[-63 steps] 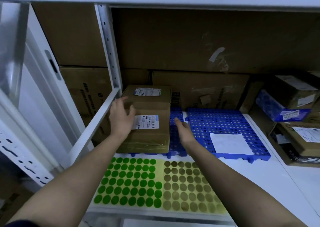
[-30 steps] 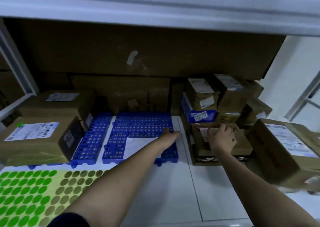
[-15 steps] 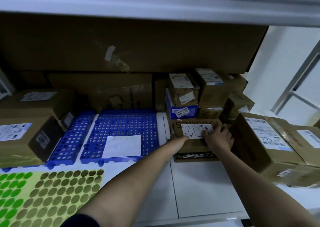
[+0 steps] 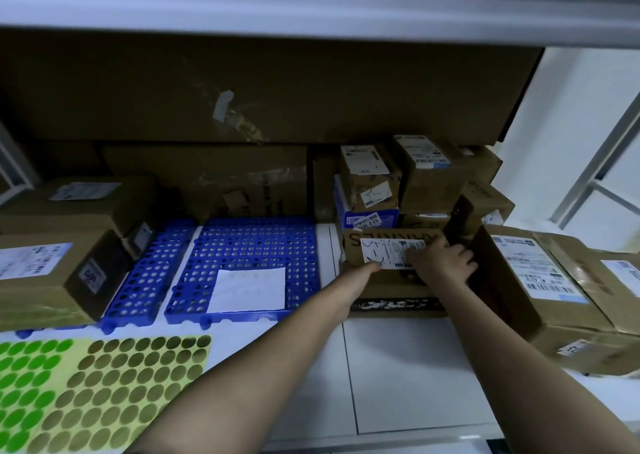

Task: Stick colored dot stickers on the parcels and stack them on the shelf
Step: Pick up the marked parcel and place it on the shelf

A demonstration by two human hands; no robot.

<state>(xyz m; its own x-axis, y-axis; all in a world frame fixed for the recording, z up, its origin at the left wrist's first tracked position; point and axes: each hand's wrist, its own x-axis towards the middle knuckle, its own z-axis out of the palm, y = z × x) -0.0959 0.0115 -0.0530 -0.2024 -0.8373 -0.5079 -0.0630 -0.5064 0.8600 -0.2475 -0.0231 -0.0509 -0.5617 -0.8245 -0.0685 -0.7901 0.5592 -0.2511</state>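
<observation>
A labelled parcel (image 4: pixel 388 251) on the shelf (image 4: pixel 408 367) is gripped by both hands (image 4: pixel 362 277) (image 4: pixel 441 263), hemmed in by a stack of boxes (image 4: pixel 398 180) behind, a large box (image 4: pixel 530 280) to its right, and blue grids (image 4: pixel 249 246) and sticker sheets (image 4: pixel 86 391) to its left.

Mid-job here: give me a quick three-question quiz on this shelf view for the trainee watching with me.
1. True or false: both hands are on the same parcel.
2. Which sticker sheet lies farther left: A) green, B) olive?
3. Fill in: the white paper lies on the blue ____.

Key:
1. True: the left hand and right hand both hold the labelled parcel.
2. A: the green sticker sheet lies left of the olive sticker sheet.
3. Mat: the white paper lies on the blue perforated mat.
</observation>
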